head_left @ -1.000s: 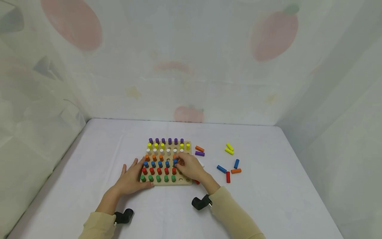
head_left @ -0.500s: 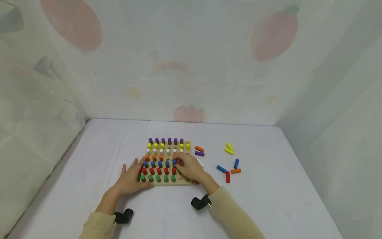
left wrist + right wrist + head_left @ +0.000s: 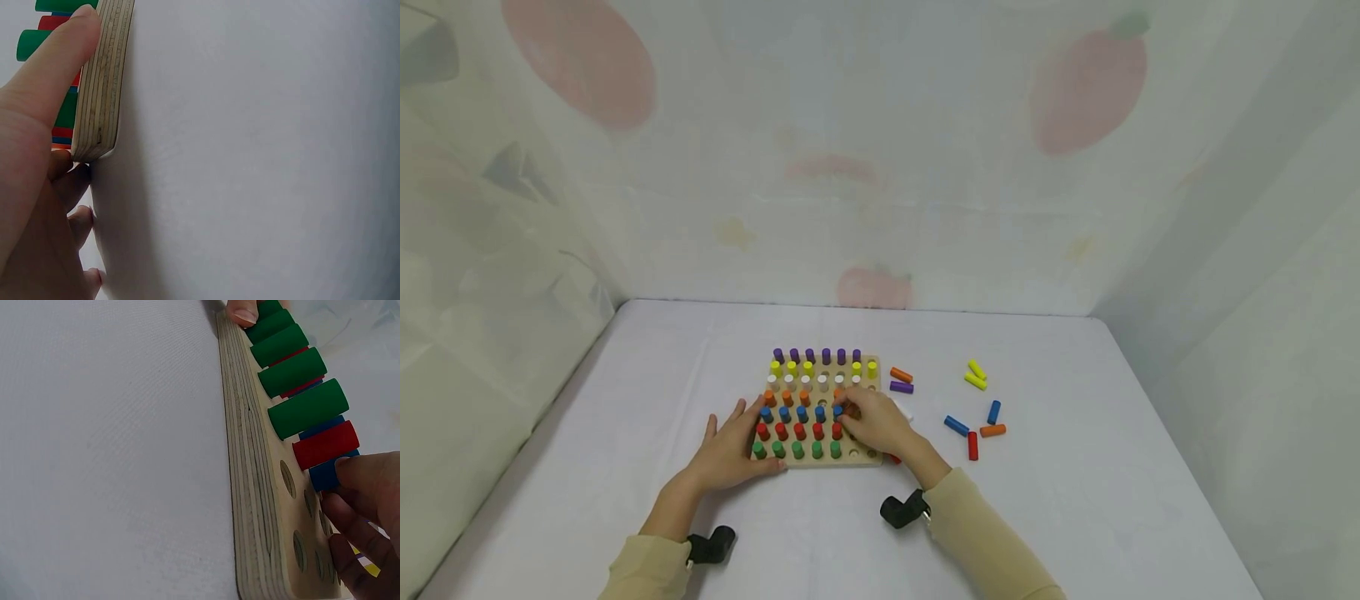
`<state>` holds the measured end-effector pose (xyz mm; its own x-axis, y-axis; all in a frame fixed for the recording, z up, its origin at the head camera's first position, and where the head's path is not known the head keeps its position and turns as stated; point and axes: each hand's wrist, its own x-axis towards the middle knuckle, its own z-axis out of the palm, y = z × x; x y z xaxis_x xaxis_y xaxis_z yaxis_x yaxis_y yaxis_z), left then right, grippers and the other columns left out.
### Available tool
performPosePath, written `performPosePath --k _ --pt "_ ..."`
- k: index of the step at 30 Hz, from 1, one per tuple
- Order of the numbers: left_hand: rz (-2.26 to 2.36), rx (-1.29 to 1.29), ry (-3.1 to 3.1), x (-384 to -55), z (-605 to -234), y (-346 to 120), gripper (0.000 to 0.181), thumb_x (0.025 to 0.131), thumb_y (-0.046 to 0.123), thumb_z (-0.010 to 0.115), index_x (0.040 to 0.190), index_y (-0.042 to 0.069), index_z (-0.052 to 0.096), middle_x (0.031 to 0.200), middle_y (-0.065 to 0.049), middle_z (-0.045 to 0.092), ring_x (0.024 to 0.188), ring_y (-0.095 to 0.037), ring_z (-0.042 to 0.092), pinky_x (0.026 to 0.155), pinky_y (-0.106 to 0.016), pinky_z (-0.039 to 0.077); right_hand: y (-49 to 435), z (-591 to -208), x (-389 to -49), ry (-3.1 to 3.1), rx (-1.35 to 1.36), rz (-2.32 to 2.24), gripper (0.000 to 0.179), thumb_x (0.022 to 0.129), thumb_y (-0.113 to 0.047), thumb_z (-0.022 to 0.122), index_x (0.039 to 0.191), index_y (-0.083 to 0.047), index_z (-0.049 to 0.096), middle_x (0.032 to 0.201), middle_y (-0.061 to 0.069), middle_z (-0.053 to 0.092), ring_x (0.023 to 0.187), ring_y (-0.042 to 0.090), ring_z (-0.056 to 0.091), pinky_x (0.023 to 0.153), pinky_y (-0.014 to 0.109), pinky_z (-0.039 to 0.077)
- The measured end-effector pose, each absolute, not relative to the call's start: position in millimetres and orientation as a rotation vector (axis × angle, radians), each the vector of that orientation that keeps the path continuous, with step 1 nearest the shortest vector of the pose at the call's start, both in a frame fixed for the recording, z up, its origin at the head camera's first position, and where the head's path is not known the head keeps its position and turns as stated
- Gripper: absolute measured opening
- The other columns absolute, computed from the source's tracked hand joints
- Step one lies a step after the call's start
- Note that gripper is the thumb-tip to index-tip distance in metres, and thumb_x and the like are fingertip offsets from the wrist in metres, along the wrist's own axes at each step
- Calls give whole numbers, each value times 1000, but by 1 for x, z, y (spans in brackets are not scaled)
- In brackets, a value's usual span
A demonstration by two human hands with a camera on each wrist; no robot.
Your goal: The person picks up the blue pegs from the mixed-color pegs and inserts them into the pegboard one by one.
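A wooden pegboard [image 3: 842, 465] stands on the table with rows of coloured pegs upright in its holes. My left hand [image 3: 724, 450] braces its near left corner, fingers spread along the left side. In the left wrist view the thumb [image 3: 53, 69] lies on the board's edge by the green pegs. With thumb and fingertips my right hand [image 3: 880, 423] pinches a blue peg [image 3: 325, 476] standing in the blue row, beside a red peg [image 3: 326, 445]. Right-hand fingers hide some holes behind them. Bare holes [image 3: 287, 479] show at the right end of the near rows.
Loose pegs lie right of the board: an orange peg [image 3: 902, 375], a purple peg [image 3: 902, 387], yellow pegs [image 3: 976, 381], blue pegs [image 3: 957, 425], another orange peg [image 3: 993, 430] and a red peg [image 3: 973, 446]. A white piece [image 3: 907, 412] and another red peg [image 3: 894, 458] are partly covered by my right hand and wrist.
The pinched blue peg and the right fingertips have shifted very slightly left. Left hand, board and loose pegs stay as they were.
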<state>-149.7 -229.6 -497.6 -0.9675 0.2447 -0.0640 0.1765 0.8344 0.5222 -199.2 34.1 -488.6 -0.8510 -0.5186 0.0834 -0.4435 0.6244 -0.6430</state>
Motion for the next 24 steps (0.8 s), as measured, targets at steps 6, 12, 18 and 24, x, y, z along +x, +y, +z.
performPosePath --k 6,12,18,24 --pt "806 327 2883 -149 -498 -230 113 62 60 75 145 4 23 145 -21 33 137 -45 14 101 -70 -2 34 -488 -199 2724 -802 -1031 19 88 -18 62 106 -15 63 91 -8 63 78 2 54 70 15 46" --pt "808 323 2876 -150 -499 -231 114 61 60 75 146 4 22 146 -20 33 137 -44 14 101 -70 -3 34 -488 -199 2724 -828 -1034 19 88 -19 62 106 -16 63 92 -7 63 79 2 55 71 15 47" --pt "806 315 2874 -150 -500 -231 115 61 61 75 146 5 22 145 -20 33 137 -44 13 102 -69 -3 37 -486 -199 2721 -844 -1061 19 88 -20 61 107 -16 62 98 -5 64 83 2 56 76 15 48" --pt "809 323 2874 -151 -500 -231 114 62 61 75 146 5 22 145 -20 33 138 -44 13 101 -69 -3 42 -485 -199 2700 -835 -1154 20 89 -18 60 109 -15 62 103 -5 64 86 3 56 77 16 48"
